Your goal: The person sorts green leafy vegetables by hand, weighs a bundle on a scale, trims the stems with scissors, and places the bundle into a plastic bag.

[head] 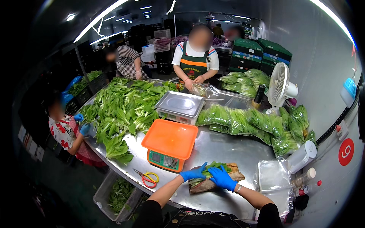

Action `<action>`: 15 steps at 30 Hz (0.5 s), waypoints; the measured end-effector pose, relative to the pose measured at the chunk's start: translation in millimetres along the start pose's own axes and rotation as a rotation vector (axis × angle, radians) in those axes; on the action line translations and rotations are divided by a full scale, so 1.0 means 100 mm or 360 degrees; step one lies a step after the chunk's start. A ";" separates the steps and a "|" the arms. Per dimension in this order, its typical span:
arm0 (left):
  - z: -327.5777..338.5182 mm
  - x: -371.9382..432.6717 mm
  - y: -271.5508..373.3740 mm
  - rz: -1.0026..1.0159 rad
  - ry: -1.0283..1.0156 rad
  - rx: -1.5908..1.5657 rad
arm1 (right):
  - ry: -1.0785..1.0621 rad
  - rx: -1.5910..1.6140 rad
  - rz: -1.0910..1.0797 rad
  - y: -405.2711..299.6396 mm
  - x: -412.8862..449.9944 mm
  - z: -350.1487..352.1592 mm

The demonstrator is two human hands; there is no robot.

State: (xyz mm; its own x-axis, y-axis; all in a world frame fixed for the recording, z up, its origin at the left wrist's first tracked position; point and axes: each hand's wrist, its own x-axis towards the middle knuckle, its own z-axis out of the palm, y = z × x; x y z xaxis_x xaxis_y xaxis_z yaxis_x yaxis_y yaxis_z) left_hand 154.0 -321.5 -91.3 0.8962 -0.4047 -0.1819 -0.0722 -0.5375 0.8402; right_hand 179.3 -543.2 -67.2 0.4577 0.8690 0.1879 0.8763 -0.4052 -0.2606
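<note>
My left hand, in a blue glove, presses the left side of a small bunch of leafy greens. Over the right side of the bunch lies my right hand, also gloved in blue, with its fingers across the leaves. The bunch is held between the two hands, and its pale stems point to the lower left. Under it is a worn brown block or board whose material I cannot settle. Left of my hands, scissors with one red and one yellow handle lie on the steel table.
An orange weighing scale stands just beyond my left hand, with a silver scale behind. Loose greens cover the table's left. Bagged greens, clear plastic bags and a fan are rightward. Co-workers stand around the far and left sides.
</note>
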 end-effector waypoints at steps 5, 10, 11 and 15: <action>0.19 0.26 -0.11 -0.0414 0.0487 -0.0294 | -0.0106 0.0064 0.0108 -0.05 0.03 0.00; 0.28 0.47 -0.14 -0.0229 0.0395 0.0252 | -0.0031 -0.0105 0.0081 -0.11 0.03 -0.04; 0.26 0.47 -0.14 -0.0277 0.0363 0.0229 | 0.0032 -0.0049 0.0071 -0.11 0.02 -0.05; 0.15 0.45 -0.12 -0.0325 0.0415 0.0556 | 0.0012 0.0035 0.0129 -0.14 0.00 -0.05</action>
State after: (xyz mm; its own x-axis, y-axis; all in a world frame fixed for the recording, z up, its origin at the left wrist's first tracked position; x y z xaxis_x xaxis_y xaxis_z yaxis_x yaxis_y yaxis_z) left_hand 188.6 -344.3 -117.1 0.9840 -0.0902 -0.1536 0.0138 -0.8212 0.5705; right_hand 167.5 -539.3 -59.0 0.5283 0.8313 0.1726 0.8329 -0.4678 -0.2957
